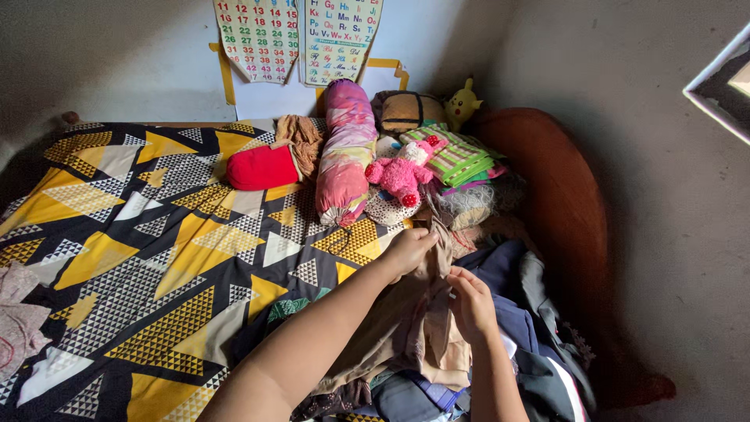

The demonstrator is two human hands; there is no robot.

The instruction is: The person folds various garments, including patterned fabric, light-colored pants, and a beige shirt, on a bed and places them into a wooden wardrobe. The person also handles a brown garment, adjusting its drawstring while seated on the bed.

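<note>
Head view: gripping a tan garment [426,312] with both hands atop the clothes pile [500,352] at the near right of the bed. Left hand [408,250] pinching the upper edge with closed fingers; right hand [471,301] clasping the cloth lower down. Seemingly sorting or starting a fold. Probably needing next a lift clear of the pile and a spread over the patterned bedsheet [156,250]. Pink plush toy [402,173] and bolster [345,152] lying farther off.
</note>
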